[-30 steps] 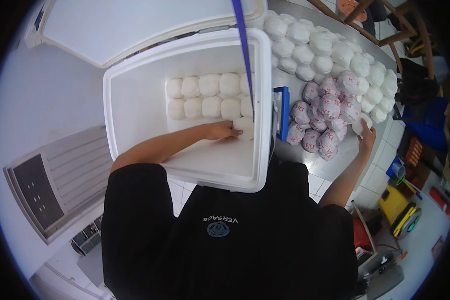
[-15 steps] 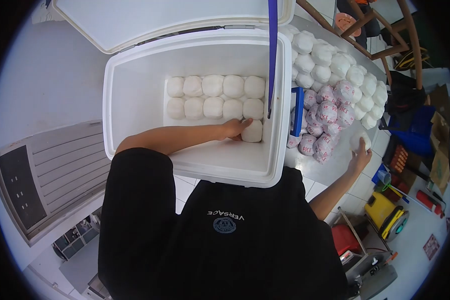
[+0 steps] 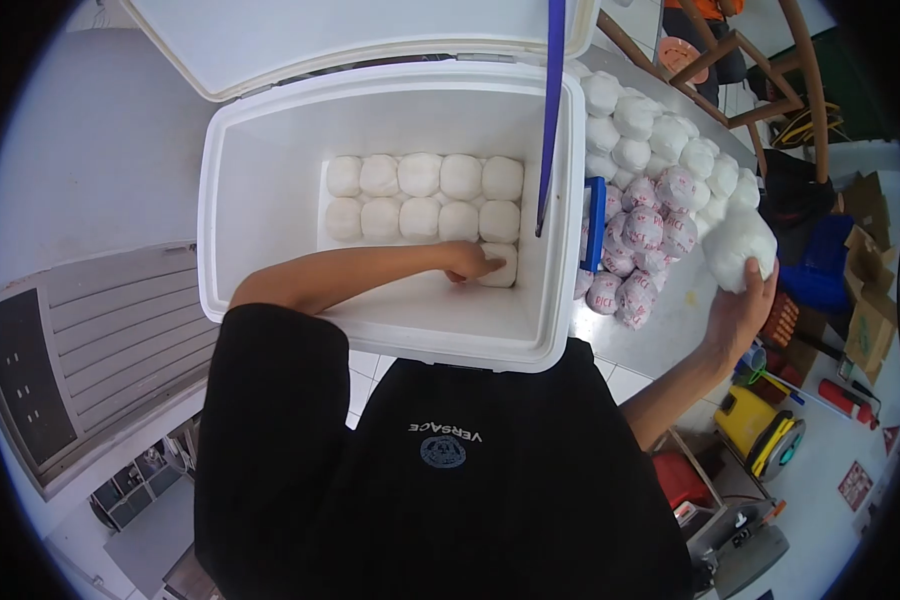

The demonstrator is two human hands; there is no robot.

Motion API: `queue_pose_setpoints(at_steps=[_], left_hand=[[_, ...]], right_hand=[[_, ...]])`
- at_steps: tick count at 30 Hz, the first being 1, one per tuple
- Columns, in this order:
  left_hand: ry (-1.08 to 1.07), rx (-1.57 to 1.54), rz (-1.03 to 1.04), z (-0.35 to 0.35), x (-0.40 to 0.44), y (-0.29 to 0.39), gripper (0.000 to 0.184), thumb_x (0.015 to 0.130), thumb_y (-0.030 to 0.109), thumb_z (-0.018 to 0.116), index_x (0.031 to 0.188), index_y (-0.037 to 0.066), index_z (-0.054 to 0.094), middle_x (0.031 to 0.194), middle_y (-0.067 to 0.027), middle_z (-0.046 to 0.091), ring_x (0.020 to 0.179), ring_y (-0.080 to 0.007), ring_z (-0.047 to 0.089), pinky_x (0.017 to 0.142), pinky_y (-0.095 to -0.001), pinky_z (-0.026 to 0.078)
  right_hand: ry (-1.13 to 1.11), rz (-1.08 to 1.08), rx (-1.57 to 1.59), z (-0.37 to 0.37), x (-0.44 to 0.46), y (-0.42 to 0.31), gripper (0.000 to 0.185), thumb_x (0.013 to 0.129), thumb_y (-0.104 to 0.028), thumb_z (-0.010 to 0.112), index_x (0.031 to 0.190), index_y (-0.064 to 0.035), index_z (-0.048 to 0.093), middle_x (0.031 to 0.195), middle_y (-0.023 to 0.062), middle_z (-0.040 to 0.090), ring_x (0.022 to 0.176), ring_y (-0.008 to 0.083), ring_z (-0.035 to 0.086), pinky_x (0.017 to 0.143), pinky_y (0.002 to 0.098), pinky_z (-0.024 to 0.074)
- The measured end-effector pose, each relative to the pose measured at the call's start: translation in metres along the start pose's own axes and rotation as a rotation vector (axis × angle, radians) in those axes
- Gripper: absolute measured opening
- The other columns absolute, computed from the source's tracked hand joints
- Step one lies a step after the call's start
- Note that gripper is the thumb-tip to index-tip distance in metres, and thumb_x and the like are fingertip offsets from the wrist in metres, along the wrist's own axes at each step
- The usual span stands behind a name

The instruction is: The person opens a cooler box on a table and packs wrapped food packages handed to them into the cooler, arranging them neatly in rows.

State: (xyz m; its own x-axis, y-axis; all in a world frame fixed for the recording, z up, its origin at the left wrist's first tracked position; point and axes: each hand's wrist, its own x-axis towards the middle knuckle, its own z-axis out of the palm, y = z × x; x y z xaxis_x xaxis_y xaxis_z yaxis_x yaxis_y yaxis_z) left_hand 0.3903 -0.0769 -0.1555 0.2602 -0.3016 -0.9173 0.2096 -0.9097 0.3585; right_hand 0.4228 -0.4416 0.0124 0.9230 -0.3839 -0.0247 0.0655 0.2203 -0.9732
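In the open white cooler box (image 3: 260, 210), round white wrapped bundles (image 3: 419, 175) lie in two rows, with one more bundle (image 3: 501, 268) at the right end of a third row. My left hand (image 3: 467, 262) is closed against this last bundle, a fingertip on its top; its other fingers are partly hidden. Off to the right, my right hand (image 3: 746, 310) grips a larger-looking white wrapped bundle (image 3: 738, 248) from below, raised over the steel table (image 3: 670, 335). Bundles in red-printed paper (image 3: 642, 230) are heaped beside the box, with plain white bundles (image 3: 665, 137) behind.
The box's lid (image 3: 360, 40) stands raised at the back, and a purple strap (image 3: 554, 120) hangs over its right side. A blue handle (image 3: 594, 225) juts from that wall. Wooden chair legs (image 3: 745, 75) and a yellow container (image 3: 750, 420) are on the right.
My right hand has come up toward the camera with the white bundle. My left fingers have shifted from the bundle's side onto its top. The view has moved slightly.
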Motion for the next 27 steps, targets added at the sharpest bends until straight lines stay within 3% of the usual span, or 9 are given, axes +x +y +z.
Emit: queue_pose_setpoints(at_steps=[2,5,7,10,12,14,18,24,27], left_hand=[[0.115,0.208,0.158,-0.016,-0.023,-0.002,0.076,0.095,0.064,0.031,0.076,-0.002,0.064,0.077,-0.0135,0.060,0.074,-0.0247,0.062,0.069,-0.0345,0.052],[0.156,-0.759,0.697,-0.059,-0.127,0.023,0.059,0.094,0.040,0.054,0.139,0.005,0.041,0.114,-0.0101,0.060,0.109,-0.0221,0.058,0.094,-0.0394,0.048],[0.167,-1.244,1.027,-0.060,-0.191,0.066,0.066,0.091,0.034,0.061,0.144,0.007,0.032,0.122,-0.0085,0.056,0.115,-0.0218,0.055,0.099,-0.0389,0.045],[0.446,-0.971,1.114,-0.050,-0.217,0.069,0.077,0.086,0.030,0.070,0.146,0.007,0.028,0.127,-0.0105,0.053,0.119,-0.0227,0.054,0.103,-0.0401,0.043],[0.460,-1.205,0.626,-0.051,-0.220,0.054,0.087,0.081,0.030,0.077,0.146,0.004,0.026,0.132,-0.0127,0.049,0.122,-0.0232,0.052,0.095,-0.0406,0.051],[0.447,-1.123,0.398,-0.052,-0.206,0.028,0.090,0.080,0.030,0.078,0.146,0.001,0.024,0.133,-0.0147,0.048,0.120,-0.0244,0.053,0.088,-0.0393,0.055],[0.315,-0.755,-0.109,-0.033,-0.142,-0.014,0.108,0.077,0.036,0.079,0.145,-0.013,0.011,0.140,-0.0250,0.037,0.116,-0.0298,0.056,0.073,-0.0365,0.062],[-0.040,-0.705,-0.138,-0.028,-0.059,-0.048,0.111,0.080,0.051,0.072,0.148,-0.008,0.008,0.149,-0.0245,0.026,0.127,-0.0308,0.047,0.086,-0.0394,0.057],[-0.139,-0.738,-0.140,-0.019,-0.042,-0.078,0.113,0.083,0.063,0.062,0.149,-0.004,-0.001,0.154,-0.0224,0.017,0.138,-0.0306,0.031,0.103,-0.0438,0.044]], right_hand=[[-0.219,-0.019,0.044,0.039,-0.017,-0.007,0.062,0.083,-0.017,0.069,0.134,0.0047,0.041,0.123,0.0170,0.055,0.114,0.0275,0.056,0.101,0.0398,0.0433],[-0.318,0.074,0.045,0.103,-0.064,-0.013,0.074,0.076,-0.001,0.073,0.140,-0.0019,0.037,0.128,0.0135,0.049,0.116,0.0246,0.054,0.096,0.0383,0.0492],[-0.517,-0.009,-0.030,0.143,-0.081,-0.023,0.061,0.076,-0.003,0.076,0.128,-0.0047,0.045,0.117,0.0070,0.048,0.113,0.0187,0.049,0.095,0.0328,0.0448],[-0.674,-0.066,-0.137,0.155,-0.074,-0.012,0.042,0.086,-0.013,0.069,0.123,-0.0062,0.051,0.114,0.0063,0.053,0.107,0.0154,0.052,0.089,0.0291,0.0446],[-0.715,0.026,-0.023,0.135,-0.047,-0.014,0.024,0.092,-0.016,0.061,0.113,-0.0051,0.060,0.111,0.0060,0.059,0.095,0.0121,0.056,0.079,0.0263,0.0456],[-0.213,0.021,-0.339,0.095,0.010,-0.002,0.024,0.094,-0.018,0.058,0.110,-0.0024,0.065,0.095,0.0055,0.068,0.081,0.0128,0.060,0.073,0.0271,0.0475],[0.180,-0.220,-1.212,-0.062,0.189,0.124,0.060,0.080,-0.038,0.070,0.126,-0.0019,0.057,0.116,0.0227,0.064,0.108,0.0361,0.062,0.094,0.0400,0.0476],[-0.454,-0.026,-1.860,-0.088,0.280,0.172,0.109,0.058,-0.026,0.080,0.150,-0.0153,0.023,0.138,0.0261,0.047,0.133,0.0422,0.037,0.107,0.0473,0.0366],[-0.583,-0.072,-1.789,-0.106,0.322,0.204,0.102,0.053,-0.021,0.081,0.144,-0.0156,0.034,0.129,0.0272,0.052,0.121,0.0438,0.049,0.100,0.0484,0.0431]])
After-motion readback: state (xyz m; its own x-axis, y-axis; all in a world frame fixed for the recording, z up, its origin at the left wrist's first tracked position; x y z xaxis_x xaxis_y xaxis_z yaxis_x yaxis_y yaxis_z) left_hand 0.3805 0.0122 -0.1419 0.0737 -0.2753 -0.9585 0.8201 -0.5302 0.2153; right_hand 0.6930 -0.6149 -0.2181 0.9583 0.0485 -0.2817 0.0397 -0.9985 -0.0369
